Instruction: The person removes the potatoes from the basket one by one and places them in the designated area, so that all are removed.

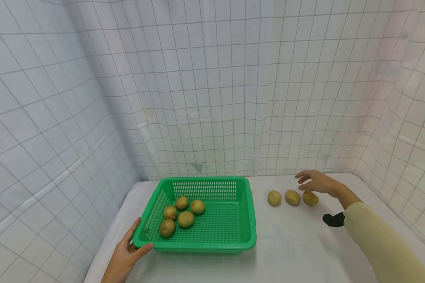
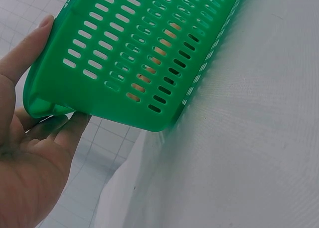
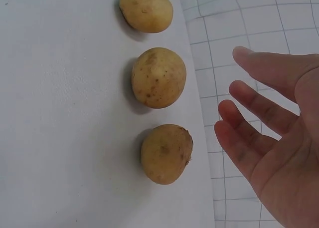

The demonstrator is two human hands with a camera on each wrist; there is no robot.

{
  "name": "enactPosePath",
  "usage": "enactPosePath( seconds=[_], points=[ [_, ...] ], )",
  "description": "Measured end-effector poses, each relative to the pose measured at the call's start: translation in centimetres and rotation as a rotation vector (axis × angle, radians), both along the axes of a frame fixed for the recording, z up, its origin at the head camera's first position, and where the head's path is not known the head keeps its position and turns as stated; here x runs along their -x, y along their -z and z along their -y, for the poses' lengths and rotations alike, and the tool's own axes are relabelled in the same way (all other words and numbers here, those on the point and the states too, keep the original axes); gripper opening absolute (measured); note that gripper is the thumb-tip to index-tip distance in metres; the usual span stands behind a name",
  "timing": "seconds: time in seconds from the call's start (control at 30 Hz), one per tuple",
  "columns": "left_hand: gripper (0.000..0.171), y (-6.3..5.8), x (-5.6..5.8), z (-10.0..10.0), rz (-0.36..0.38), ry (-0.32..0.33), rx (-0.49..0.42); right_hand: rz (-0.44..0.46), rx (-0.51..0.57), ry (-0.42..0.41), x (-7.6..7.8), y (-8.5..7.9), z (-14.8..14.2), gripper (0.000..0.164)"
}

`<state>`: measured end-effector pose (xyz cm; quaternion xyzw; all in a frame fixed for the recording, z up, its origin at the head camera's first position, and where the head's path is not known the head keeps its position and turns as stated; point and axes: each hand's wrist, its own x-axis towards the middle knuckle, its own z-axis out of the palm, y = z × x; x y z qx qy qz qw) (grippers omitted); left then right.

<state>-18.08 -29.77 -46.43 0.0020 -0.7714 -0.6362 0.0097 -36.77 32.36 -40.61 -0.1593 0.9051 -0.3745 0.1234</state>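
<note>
At its near left corner, a green plastic basket [image 1: 219, 245] is gripped by my left hand [image 1: 123, 253]. The left wrist view shows the thumb on one side of the rim and fingers tucked under it. Several potatoes [image 1: 186, 219] lie in the basket's left half. To the right, three potatoes sit in a row on the white table: a left one [image 1: 274, 198], a middle one [image 1: 292, 197] and a right one [image 1: 310, 198]. My right hand [image 1: 316, 183] hovers by the right potato, fingers spread and slightly bent, apart from all three in the right wrist view [image 3: 279, 123].
A white table [image 1: 287, 247] carries everything. White grid-patterned curtains [image 1: 212, 90] hang behind it and on both sides. A black strap-like piece [image 1: 334, 219] shows at the right sleeve's cuff.
</note>
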Motion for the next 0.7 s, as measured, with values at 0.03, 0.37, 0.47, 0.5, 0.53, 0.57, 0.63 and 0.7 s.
enactPosePath(
  seconds=[0.03,0.37,0.47,0.5,0.53,0.57,0.63,0.7],
  points=[
    [0.094,0.0,0.0,0.0,0.000,0.000,0.001,-0.002,0.000,-0.008,-0.1,-0.2,0.2,0.053],
    [0.094,0.0,0.0,0.3,-0.001,-0.005,0.041,-0.012,0.003,-0.047,0.3,-1.0,1.9,0.054],
    [0.094,0.0,0.1,0.3,-0.001,-0.002,0.033,-0.026,-0.008,-0.063,0.5,-1.3,2.3,0.054],
    [0.094,0.0,0.1,0.3,-0.001,-0.001,0.033,-0.030,-0.012,-0.066,0.5,-1.4,2.4,0.054],
    [0.094,0.0,0.2,0.3,0.000,0.000,0.033,-0.030,-0.017,-0.067,0.5,-1.5,2.6,0.054],
    [0.094,0.0,0.2,0.3,0.001,0.001,0.033,-0.030,-0.015,-0.071,0.6,-1.6,2.7,0.054],
    [0.094,0.0,0.2,0.3,0.006,0.000,0.037,-0.035,-0.020,-0.084,0.6,-1.7,3.1,0.053],
    [0.094,0.0,0.2,0.3,0.009,0.000,0.043,-0.030,-0.015,-0.082,0.6,-1.8,3.5,0.053]
  ],
)
